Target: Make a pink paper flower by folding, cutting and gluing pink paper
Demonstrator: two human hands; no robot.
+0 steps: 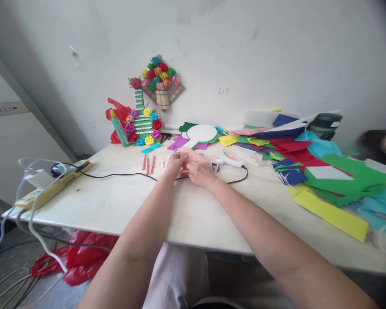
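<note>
Back from the counter's (209, 223) front edge, keep the black cord (131, 174) slack. The right hand (201, 173) and left hand (176, 164) both pinch the pink paper (189, 153): light, even pressure should avoid creases. Keep it off the glue gun (230, 161), toward the right edge.

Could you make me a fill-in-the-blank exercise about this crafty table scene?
The left grip and right grip are on paper coloured ____.
The glue gun has a ____ handle.
As pictured, the power strip lies toward the ____ end of the table.
The plastic bag below it is coloured ____.
Missing words: pink; white; left; red.
</note>
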